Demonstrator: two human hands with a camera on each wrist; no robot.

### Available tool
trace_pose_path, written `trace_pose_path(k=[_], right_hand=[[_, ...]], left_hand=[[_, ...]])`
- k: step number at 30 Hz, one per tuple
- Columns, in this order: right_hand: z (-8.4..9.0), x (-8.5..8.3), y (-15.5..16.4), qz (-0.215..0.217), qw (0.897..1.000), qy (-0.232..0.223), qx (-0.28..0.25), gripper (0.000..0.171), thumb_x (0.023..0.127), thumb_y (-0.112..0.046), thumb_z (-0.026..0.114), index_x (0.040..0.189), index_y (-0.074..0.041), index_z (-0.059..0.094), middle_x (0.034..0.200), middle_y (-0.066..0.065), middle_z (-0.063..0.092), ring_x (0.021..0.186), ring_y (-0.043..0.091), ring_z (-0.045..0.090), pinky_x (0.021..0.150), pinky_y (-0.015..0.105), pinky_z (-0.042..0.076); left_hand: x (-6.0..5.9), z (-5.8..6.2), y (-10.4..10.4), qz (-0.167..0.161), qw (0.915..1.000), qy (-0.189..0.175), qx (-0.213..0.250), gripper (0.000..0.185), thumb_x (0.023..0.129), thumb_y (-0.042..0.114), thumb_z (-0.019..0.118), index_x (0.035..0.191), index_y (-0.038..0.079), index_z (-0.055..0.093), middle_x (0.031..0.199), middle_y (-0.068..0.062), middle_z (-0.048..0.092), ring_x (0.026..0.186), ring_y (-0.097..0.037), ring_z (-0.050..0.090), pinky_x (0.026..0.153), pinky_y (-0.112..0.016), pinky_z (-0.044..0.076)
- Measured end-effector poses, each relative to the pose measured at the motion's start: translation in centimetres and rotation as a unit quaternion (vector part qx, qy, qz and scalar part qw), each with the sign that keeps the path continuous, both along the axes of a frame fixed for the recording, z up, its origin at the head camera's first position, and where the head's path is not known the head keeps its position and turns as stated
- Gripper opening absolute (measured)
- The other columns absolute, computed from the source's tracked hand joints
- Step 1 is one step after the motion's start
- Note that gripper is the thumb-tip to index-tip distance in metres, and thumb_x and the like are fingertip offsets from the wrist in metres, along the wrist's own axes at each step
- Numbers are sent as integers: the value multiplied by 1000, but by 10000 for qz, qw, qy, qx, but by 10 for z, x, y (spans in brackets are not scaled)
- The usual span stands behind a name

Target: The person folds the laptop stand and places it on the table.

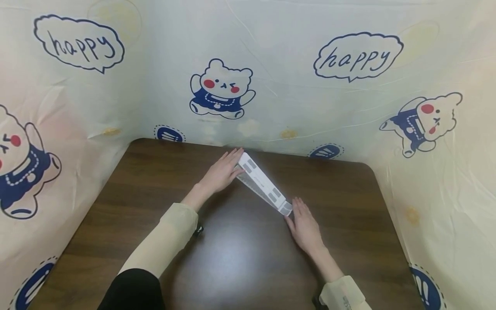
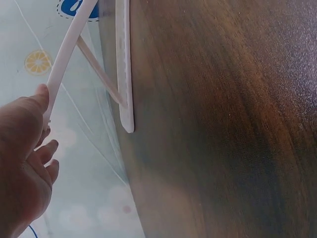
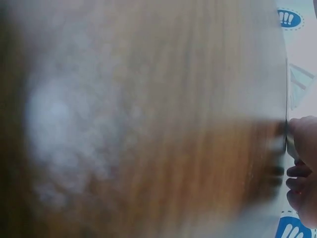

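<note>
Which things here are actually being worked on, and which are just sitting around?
In use:
- white folding stand, propped open on the table
- left hand, straight fingers against its far end
- right hand, straight fingers at its near end

Just there:
- dark wooden table
- cartoon bear sheeting walling the table

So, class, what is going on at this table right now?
A person is handling a white folding stand on a dark wooden table with both bare hands. The left hand touches the stand's far end with straight fingers, and the right hand touches its near end the same way. The left wrist view shows the stand partly opened, one white panel raised at an angle from the flat one. A cartoon-bear sheet surrounds the table.
</note>
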State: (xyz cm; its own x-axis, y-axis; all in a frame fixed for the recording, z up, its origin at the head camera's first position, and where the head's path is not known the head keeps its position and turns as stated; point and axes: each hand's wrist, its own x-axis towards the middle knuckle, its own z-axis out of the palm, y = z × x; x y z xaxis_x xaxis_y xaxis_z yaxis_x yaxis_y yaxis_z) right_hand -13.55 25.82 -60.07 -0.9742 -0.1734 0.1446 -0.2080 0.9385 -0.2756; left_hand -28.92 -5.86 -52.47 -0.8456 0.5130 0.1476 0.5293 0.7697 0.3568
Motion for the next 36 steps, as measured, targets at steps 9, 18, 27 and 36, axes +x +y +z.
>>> trace_pose_path(k=[9, 18, 27, 36], right_hand=[[0, 0, -1, -58, 9989, -205, -425, 56, 107, -22, 72, 151, 9, 57, 165, 30, 52, 156, 46, 51, 131, 59, 43], [3, -6, 9, -60, 9987, -369, -356, 60, 109, -22, 69, 156, 11, 51, 168, 30, 48, 159, 45, 47, 133, 58, 40], [5, -13, 17, -34, 9976, -612, -312, 61, 111, -20, 66, 160, 11, 46, 171, 31, 41, 162, 46, 42, 135, 59, 35], [6, -18, 21, 4, 9971, -690, -334, 62, 111, -17, 64, 162, 11, 42, 173, 31, 37, 163, 46, 39, 136, 60, 33]], left_hand=[[-9, 5, -1, -260, 9996, -84, 73, 73, 113, 32, 62, 171, 0, 31, 179, -19, 34, 169, -38, 31, 143, -52, 21], [-8, 8, -2, -289, 9994, -158, 95, 69, 112, 34, 64, 168, 2, 40, 178, -17, 37, 169, -38, 30, 142, -54, 23], [-4, 5, -4, -224, 9996, -134, 146, 64, 113, 34, 62, 166, 3, 44, 177, -16, 41, 169, -35, 32, 143, -52, 23], [3, 0, -6, -178, 9997, -44, 187, 62, 114, 34, 59, 165, 2, 45, 176, -17, 42, 168, -36, 35, 142, -53, 25]])
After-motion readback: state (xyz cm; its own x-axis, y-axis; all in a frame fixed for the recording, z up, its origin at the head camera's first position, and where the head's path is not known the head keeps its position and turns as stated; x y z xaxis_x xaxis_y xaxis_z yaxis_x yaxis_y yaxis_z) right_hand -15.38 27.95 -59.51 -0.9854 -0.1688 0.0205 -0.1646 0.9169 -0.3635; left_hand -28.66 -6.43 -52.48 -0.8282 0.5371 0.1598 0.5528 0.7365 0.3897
